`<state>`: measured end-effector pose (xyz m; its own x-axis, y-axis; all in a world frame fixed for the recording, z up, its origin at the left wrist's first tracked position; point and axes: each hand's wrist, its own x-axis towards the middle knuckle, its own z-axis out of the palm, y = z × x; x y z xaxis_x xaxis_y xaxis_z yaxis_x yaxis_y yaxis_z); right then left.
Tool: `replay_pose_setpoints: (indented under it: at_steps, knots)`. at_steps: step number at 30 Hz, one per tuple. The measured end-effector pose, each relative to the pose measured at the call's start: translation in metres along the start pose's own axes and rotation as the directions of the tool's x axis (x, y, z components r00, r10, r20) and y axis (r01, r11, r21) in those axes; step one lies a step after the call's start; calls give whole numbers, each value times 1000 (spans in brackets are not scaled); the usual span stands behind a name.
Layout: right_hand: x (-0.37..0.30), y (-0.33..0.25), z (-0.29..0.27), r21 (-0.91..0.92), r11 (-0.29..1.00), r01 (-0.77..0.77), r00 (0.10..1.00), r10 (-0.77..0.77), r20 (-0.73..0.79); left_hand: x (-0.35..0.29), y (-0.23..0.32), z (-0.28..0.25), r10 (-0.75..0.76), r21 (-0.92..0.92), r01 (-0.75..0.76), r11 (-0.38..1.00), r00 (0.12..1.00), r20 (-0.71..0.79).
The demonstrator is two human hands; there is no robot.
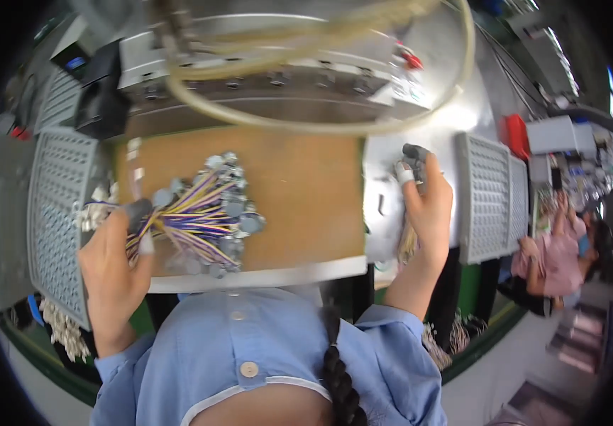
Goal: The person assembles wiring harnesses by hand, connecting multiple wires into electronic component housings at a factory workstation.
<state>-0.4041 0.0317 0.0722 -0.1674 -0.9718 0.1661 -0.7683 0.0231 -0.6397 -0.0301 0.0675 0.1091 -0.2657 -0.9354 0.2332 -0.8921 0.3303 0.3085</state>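
My left hand (113, 259) is closed round the gathered middle of a bundle of yellow, purple and white wires (196, 219). Many round grey ends (234, 209) of the bundle fan out to the right over the brown board. White connectors (97, 211) stick out on the other side of that hand. Over the metal surface to the right, my right hand (428, 213) has its fingers curled together near a small grey thing, and what they hold is not clear. Grey and white coverings show on its fingertips. Yellowish wires (409, 241) show beside the right wrist.
A brown board (306, 192) with a white front edge lies before me. Grey perforated trays (62, 227) (487, 199) stand at both sides. A pale hose (299, 129) loops above the board. Further right sit a red bin (516, 136) and another person in pink (562, 259).
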Motion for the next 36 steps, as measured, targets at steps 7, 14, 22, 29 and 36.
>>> replay_pose_setpoints:
  at_steps: [7,14,22,29,36]
  knots:
    - [-57,129,61,-567,822,-63,980,158,119,1,3,10,-15,-63,20,998,997,79]
    - [-52,132,68,-489,866,-105,986,153,60,15,-3,24,-127,-270,189,944,965,230]
    - [-53,126,84,-584,807,-88,993,119,15,6,-25,40,-311,-918,255,303,937,157]
    - [-47,110,69,-485,849,-210,978,185,-99,2,-27,48,-325,-790,233,568,945,45]
    - [-38,-84,88,390,837,383,907,-422,14,7,-28,44,-384,-877,245,413,920,76]
